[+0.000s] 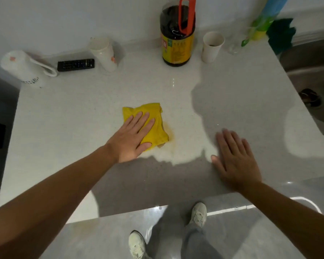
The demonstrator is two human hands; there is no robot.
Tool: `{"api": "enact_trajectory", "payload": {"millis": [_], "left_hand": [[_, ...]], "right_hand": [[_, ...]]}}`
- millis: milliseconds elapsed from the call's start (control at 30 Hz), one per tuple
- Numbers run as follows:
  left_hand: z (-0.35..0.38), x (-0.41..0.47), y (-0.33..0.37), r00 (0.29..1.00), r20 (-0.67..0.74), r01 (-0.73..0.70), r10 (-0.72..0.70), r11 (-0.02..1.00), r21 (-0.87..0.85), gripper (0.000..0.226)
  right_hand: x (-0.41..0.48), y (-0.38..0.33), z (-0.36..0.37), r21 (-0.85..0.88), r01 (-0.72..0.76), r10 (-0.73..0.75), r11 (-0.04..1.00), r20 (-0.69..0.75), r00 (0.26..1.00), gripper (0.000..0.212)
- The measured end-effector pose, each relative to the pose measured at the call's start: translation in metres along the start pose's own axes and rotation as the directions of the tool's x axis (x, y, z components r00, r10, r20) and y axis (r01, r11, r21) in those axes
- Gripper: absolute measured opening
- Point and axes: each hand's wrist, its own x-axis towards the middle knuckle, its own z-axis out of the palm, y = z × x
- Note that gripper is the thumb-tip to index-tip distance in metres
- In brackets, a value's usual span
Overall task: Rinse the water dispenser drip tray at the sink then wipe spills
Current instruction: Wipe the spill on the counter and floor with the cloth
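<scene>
The left hand [128, 138] is pressing flat, fingers spread, on the yellow cloth [153, 122], which is lying mid-table [64, 113] over a brownish spill [170, 134] showing at its right edge. The right hand [234, 158] is resting palm-down, its grip open and holding nothing, near the table's front edge, with bare surface lying between both hands and the sink [310, 71] at right. The sink is being cut off by the frame, and no drip tray can be made out.
</scene>
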Motion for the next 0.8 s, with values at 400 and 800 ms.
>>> {"api": "enact_trajectory", "payload": {"millis": [400,800], "left_hand": [[0.025,-0.102,0.076,0.978,-0.189,0.034,-0.094,0.954,-0.298,0.070],[-0.002,0.043,0.075,0.986,0.045,-0.162,0.158,0.984,0.077,0.100]], "right_hand": [[-0.002,-0.003,-0.001,0.017,-0.041,0.042,0.999,-0.044,0.998,0.076],[-0.002,0.003,0.007,0.123,0.000,0.022,0.992,-0.176,0.984,0.067]]}}
